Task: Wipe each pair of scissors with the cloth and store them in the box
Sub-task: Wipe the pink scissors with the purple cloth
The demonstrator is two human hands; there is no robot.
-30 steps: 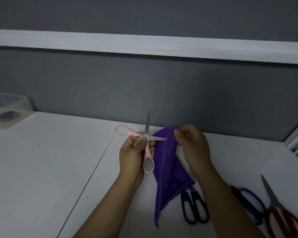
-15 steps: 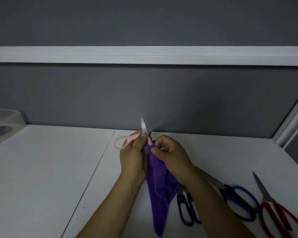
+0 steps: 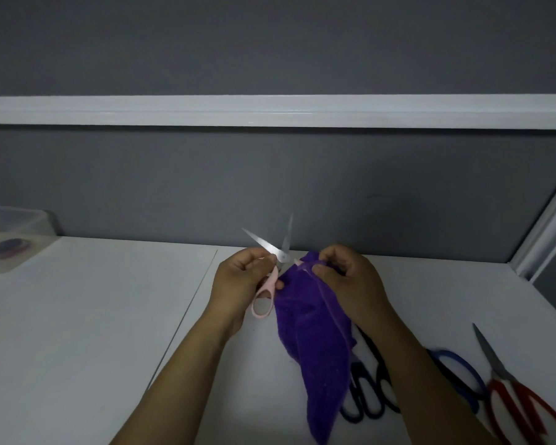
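Just to the left of the right hand's fingertips, I am watching the pink-handled steel scissors (image 3: 280, 255) standing with their blades spread in a V. Their long axis is running from the loop handle below the left fingers up and away to the tips. The left hand (image 3: 238, 284) is gripping that handle's shank, fingers curled round it. The right hand (image 3: 350, 277) is pinching the bunched top of the purple terry cloth (image 3: 312, 332), which is hanging below its fingers and sitting just beside the pivot. I am judging that the wipe is turning on this: the cloth hand is nearer the right blade, so it would be sliding upward along it. The clear plastic box (image 3: 10, 216) is waiting well off beyond the left knuckles.
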